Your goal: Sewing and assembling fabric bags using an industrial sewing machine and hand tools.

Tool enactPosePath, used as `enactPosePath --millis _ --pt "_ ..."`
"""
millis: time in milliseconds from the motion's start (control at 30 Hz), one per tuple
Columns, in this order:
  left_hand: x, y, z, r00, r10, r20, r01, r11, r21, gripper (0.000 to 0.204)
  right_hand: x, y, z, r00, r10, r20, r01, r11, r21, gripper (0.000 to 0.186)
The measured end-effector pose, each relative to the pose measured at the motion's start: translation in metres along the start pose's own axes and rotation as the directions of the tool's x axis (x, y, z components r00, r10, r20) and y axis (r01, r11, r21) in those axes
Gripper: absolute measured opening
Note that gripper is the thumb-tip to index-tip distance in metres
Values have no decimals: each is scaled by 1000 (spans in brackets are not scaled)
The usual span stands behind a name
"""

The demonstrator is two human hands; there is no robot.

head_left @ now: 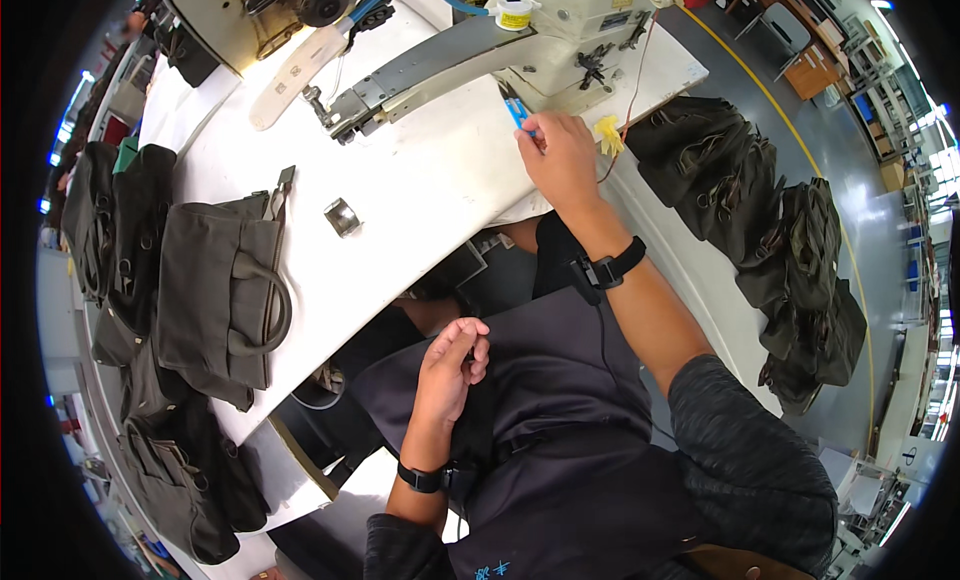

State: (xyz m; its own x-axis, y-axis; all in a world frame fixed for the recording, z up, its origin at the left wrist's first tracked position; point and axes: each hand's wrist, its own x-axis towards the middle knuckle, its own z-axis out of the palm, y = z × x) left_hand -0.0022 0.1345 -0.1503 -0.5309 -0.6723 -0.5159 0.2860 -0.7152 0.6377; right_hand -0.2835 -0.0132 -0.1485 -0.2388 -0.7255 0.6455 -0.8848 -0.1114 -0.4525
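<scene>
My right hand [562, 160] is closed on a pair of blue-handled thread snips [517, 111], beside the base of a sewing machine [430, 75] with a long narrow arm. The dark tips of the snips point away from me at the white table. Over my lap, my left hand [455, 365] is curled with its fingertips against the thumb; what it holds, if anything, is hidden. A small shiny metal piece [342, 217] lies on the table, left of centre. Farther left rests a dark olive handbag [215, 285] with a rounded handle.
More dark bags [115, 220] crowd the table's left side. On my right, a row of similar bags [715, 170] lies along a white ledge. A yellow-labelled spool [514, 16] sits atop the machine. A thin cord with a yellow tie [608, 135] hangs near my right hand.
</scene>
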Motion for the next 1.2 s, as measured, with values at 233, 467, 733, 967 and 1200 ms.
enactPosePath --millis 233,467,733,967,1200 --pt "8 26 11 970 238 -37 -236 970 54 21 -16 -45 -40 971 -176 -161 173 984 -36 21" --pt "11 41 23 782 584 -218 -510 800 316 24 -86 -127 -71 606 -15 795 -686 497 532 20" --pt "11 35 25 732 649 -206 -554 743 375 28 -89 -135 -54 498 -85 863 -850 148 505 20" --pt "12 38 11 770 584 -258 -548 812 203 23 -82 -122 -55 405 -41 914 -914 14 405 20" --pt "3 41 5 753 600 -270 -482 783 393 17 -72 -105 -55 385 39 922 -903 -192 385 27"
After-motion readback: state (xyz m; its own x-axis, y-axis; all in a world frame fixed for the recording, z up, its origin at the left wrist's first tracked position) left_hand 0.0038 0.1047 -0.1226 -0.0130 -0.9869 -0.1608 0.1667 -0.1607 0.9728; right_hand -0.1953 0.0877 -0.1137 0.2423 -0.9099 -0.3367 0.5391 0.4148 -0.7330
